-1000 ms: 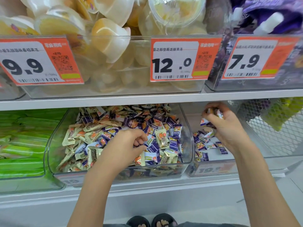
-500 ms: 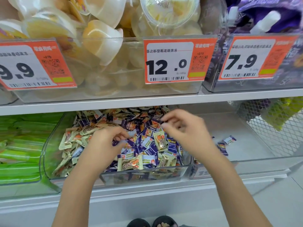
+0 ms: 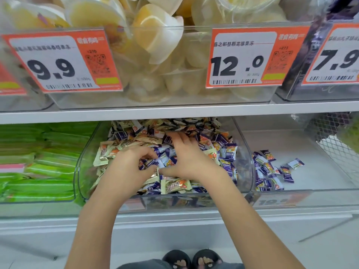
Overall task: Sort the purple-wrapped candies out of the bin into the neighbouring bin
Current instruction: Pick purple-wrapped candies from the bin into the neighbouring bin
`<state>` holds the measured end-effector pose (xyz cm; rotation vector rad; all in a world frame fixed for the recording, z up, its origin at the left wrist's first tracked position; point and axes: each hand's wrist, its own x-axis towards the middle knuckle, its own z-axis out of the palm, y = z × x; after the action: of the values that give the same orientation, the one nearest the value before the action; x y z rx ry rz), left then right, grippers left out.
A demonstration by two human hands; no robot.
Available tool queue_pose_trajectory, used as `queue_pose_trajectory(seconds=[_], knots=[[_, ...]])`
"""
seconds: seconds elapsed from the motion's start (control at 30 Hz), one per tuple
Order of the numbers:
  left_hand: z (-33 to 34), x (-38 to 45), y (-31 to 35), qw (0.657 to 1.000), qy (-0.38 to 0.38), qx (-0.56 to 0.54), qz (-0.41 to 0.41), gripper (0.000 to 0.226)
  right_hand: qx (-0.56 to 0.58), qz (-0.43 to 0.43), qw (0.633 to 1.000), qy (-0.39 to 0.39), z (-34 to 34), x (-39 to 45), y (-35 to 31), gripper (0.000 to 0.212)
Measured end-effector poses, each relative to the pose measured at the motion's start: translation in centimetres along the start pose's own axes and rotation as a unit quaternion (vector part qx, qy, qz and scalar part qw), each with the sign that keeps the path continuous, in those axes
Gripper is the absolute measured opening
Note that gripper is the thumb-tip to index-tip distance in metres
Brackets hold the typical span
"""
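**Both hands back in the mixed bin**

My right hand [image 3: 186,154] has come back from the neighbouring bin [image 3: 330,171], where a moment ago it was letting go of a batch. Now it lies spread over the mixed pile, fingers fairly straight and pressing down among the wrappers, gripping nothing that I can see. My left hand [image 3: 132,162] has stayed in the mixed bin [image 3: 81,171] all along; its fingers are curled and pinch at the purple-wrapped candies [image 3: 165,162] gathered between my two hands. I judge that another handful is being collected.

The small heap of sorted candies [image 3: 270,171] lies at the near left of the neighbouring bin, close by the dividing wall. Plenty of purple wrappers remain in the mixed bin, so the sorting looks far from done.

The cream-wrapped candies [image 3: 174,186] lie tangled over and under the purple ones, and I could easily scoop one up by mistake. The clear wall between the bins must be lifted over each time. Beside the mixed bin on the left are green packets [image 3: 38,162]; overhead hang the shelf [image 3: 174,111] and its orange price tags [image 3: 242,57], leaving little headroom.
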<state>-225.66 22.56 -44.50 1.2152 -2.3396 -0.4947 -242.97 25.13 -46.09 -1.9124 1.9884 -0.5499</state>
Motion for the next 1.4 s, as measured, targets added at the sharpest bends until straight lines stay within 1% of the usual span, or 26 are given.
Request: queue_pose_trajectory(seconds=[0.1, 0.27, 0.4, 0.57, 0.67, 0.77, 0.83, 0.9, 1.0, 1.07, 1.1, 1.17, 1.2, 1.23, 1.3, 1.4], knots=[[0.0, 0.0, 0.0, 1.0, 0.012, 0.001, -0.001, 0.016, -0.036, 0.0, 0.999, 0.011, 0.1, 0.6, -0.3, 0.098], [0.0, 0.1, -0.2, 1.0, 0.016, -0.008, -0.009, 0.015, -0.053, -0.025, 0.998, 0.013, 0.7, 0.3, 0.0, 0.077], [0.0, 0.0, -0.1, 1.0, 0.019, -0.007, -0.007, 0.015, -0.046, -0.048, 0.998, 0.011, 0.1, 0.7, 0.7, 0.068], [-0.1, 0.0, 0.0, 1.0, 0.025, -0.013, 0.0, 0.016, 0.029, -0.068, 0.997, 0.008, -0.3, 0.6, 1.4, 0.061], [-0.4, -0.2, 0.2, 0.998, 0.059, -0.02, 0.009, 0.016, 0.076, -0.054, 0.995, 0.036, -0.7, 0.5, 1.6, 0.056], [-0.5, -0.4, 0.8, 0.995, 0.087, -0.027, 0.028, 0.013, 0.08, -0.046, 0.993, 0.069, -1.2, 0.7, 2.1, 0.054], [-0.4, -0.5, 1.2, 0.995, 0.083, -0.038, 0.04, 0.012, 0.087, -0.037, 0.994, 0.063, -1.5, 0.7, 2.4, 0.054], [-0.1, -0.5, 1.5, 0.996, 0.068, -0.041, 0.043, 0.012, 0.126, -0.019, 0.99, 0.063, -1.9, 0.6, 2.6, 0.055], [0.4, -0.4, 2.0, 0.997, 0.043, -0.04, 0.05, 0.012, 0.192, 0.011, 0.975, 0.108, -3.0, 0.2, 3.0, 0.059], [0.6, -0.4, 2.4, 0.996, 0.013, -0.069, 0.054, 0.015, 0.208, 0.029, 0.971, 0.113, -3.7, -0.1, 3.3, 0.066], [0.7, -0.4, 2.5, 0.994, -0.02, -0.088, 0.054, 0.02, 0.203, 0.033, 0.972, 0.109, -4.0, -0.3, 3.5, 0.068], [0.9, -0.6, 2.9, 0.986, -0.123, -0.101, 0.049, 0.034, 0.184, 0.038, 0.976, 0.11, -4.4, -0.7, 3.9, 0.07], [1.1, -0.6, 3.1, 0.981, -0.173, -0.078, 0.051, 0.041, 0.178, 0.039, 0.977, 0.114, -4.7, -1.0, 4.1, 0.069], [1.4, -0.6, 3.3, 0.976, -0.203, -0.043, 0.057, 0.046, 0.175, 0.039, 0.976, 0.121, -5.0, -1.3, 4.3, 0.068], [1.8, -0.3, 3.7, 0.975, -0.214, -0.009, 0.062, 0.048, 0.177, 0.038, 0.973, 0.14, -5.9, -2.0, 4.8, 0.063], [2.0, 0.0, 3.6, 0.973, -0.218, -0.046, 0.052, 0.045, 0.234, 0.059, 0.959, 0.151, -6.8, -3.0, 5.2, 0.053]])
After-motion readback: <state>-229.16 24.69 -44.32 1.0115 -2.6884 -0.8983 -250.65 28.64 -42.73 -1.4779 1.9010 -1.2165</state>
